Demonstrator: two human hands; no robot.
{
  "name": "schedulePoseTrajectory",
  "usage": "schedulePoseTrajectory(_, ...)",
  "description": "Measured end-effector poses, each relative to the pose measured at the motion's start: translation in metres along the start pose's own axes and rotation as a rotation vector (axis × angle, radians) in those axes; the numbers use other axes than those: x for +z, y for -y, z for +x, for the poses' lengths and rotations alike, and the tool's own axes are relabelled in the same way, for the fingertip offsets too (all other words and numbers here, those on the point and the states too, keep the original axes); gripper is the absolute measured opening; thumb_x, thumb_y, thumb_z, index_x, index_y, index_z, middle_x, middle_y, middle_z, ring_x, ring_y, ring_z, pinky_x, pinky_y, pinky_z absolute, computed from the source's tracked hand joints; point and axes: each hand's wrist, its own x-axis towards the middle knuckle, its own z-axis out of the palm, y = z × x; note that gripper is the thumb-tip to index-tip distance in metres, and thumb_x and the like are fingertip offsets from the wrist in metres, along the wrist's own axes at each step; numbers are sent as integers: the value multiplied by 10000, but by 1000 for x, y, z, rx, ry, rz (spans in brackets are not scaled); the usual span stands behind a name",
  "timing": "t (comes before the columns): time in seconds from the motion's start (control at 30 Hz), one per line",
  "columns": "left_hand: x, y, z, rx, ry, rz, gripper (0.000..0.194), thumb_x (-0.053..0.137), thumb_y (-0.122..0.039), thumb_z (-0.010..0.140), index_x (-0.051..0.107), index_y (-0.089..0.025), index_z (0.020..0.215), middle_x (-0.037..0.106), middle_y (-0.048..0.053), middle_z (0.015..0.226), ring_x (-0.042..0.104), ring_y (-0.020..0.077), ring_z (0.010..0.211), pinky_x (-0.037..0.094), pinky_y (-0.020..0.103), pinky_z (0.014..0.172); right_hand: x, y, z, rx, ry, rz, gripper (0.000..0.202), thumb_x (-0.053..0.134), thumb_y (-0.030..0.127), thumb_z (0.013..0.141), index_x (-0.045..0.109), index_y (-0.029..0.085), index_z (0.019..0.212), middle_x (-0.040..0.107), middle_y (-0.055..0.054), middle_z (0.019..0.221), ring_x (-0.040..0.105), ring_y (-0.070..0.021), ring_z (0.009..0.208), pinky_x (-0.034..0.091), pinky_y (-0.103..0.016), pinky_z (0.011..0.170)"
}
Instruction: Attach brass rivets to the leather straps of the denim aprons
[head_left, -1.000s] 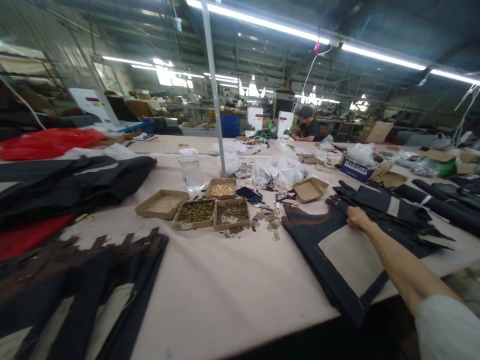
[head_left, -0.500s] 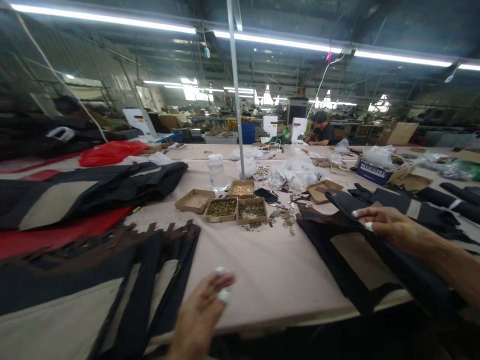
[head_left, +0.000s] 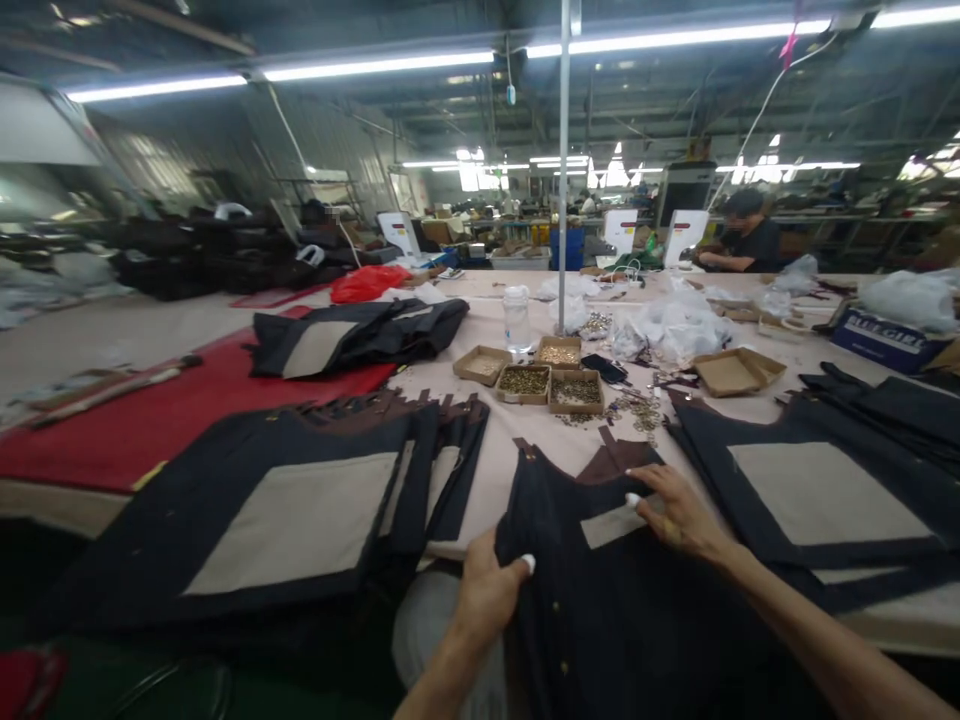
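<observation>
Head view: since half a second ago the left hand [head_left: 487, 590] has gone from hanging loose over the bench [head_left: 504, 455] to gripping cloth. Thumb lies over the left edge of a dark fabric piece [head_left: 577, 580], fingers wrapped behind, closed on it. Right hand [head_left: 675, 510] has come inward from the right-hand pile [head_left: 832, 495]; now it lies on the same piece beside a small tan patch [head_left: 611, 525], thumb and index finger a little apart. Can't tell if it pinches cloth or just presses. White coverings on both thumb tips.

Piece sits at the middle of the bench's front edge, brown-trimmed end on top, lower part toward the person. Judgement: handling is now two-handed, piece looks freed from the right-hand pile. Camera has swung left too.

Around: left stack [head_left: 292, 520] overlaps the front edge, right-hand pile fills the right side, so the gap between looks tight. Past the piece, toward the far edge: cardboard trays [head_left: 576, 407] of small metal parts, loose rings [head_left: 639, 411], phone [head_left: 604, 369], clear jar [head_left: 517, 322], pole [head_left: 564, 200], plastic bags [head_left: 682, 325]. Loose rings lie near the piece's brown end, could snag. Nothing visible blocks either hand. Co-worker [head_left: 750, 245] beyond the far edge, well apart.
</observation>
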Motion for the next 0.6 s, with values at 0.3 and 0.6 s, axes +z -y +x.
schedulePoseTrajectory(0.3, -79, 28, 45, 243, -513, 799, 532, 581, -145, 783, 578, -99, 1313, 625, 185, 1330, 566, 355, 1288, 416, 514, 1127, 74, -13, 8, -114, 243, -62, 476, 676, 357, 846, 686, 274, 1314, 598, -105, 1435, 493, -353, 1314, 427, -554, 1082)
schedulePoseTrajectory(0.6, 36, 72, 77, 518, 75, 904, 498, 514, -293, 970, 509, -241, 1466, 408, 53, 1608, 293, 286, 1520, 246, 582, 1242, 94, -87, 145, 204, 109, -109, 289, 593, 237, 817, 791, 200, 1023, 774, -75, 955, 698, -218, 837, 518, -308, 824)
